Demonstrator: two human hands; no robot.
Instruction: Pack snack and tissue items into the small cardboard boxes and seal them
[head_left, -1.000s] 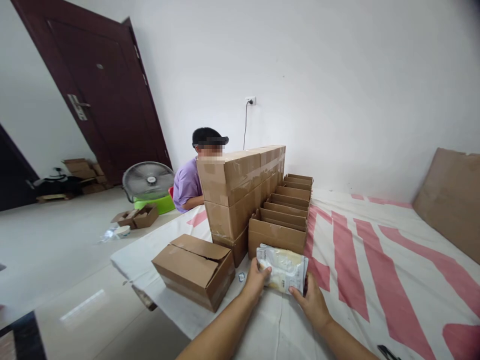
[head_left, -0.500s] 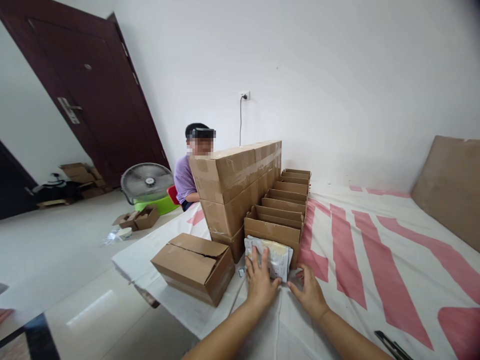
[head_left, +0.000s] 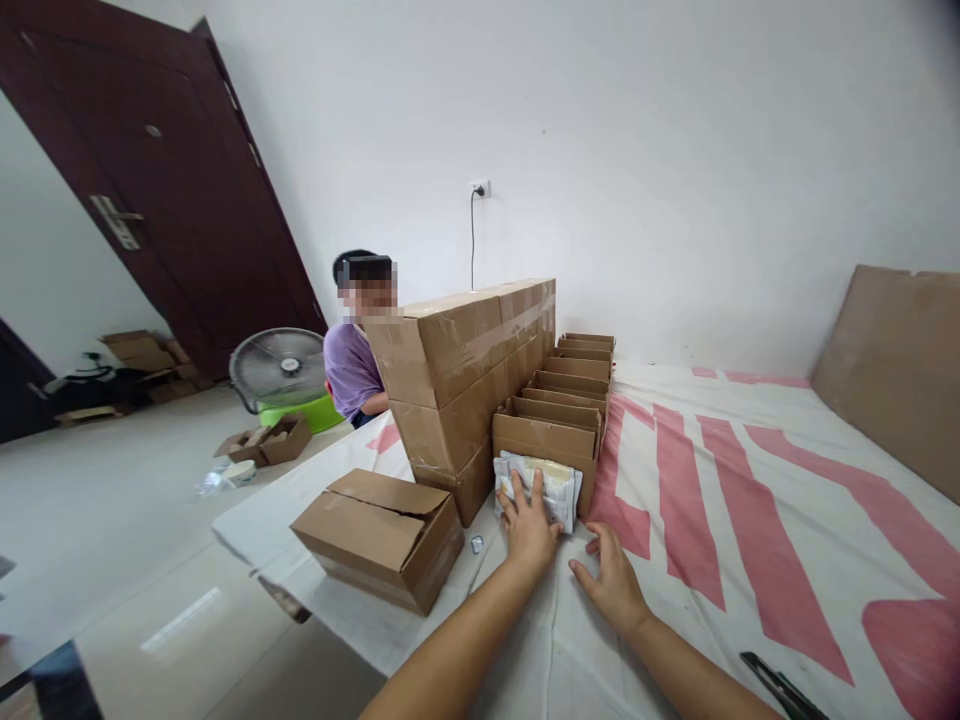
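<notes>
Two hands sit at lower centre: the left hand point(head_left: 531, 523) presses flat, fingers spread, on the packet point(head_left: 546, 485) leaning against the open box point(head_left: 544, 452); the right hand point(head_left: 613, 583) rests open on the cloth point(head_left: 750, 540), holding nothing.

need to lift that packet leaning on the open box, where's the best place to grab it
Probably the packet's free right edge, coming from the right. It stands propped against the front open box, the left hand lies flat over its lower left, and the right hand rests open on the cloth just beside that edge.
</notes>
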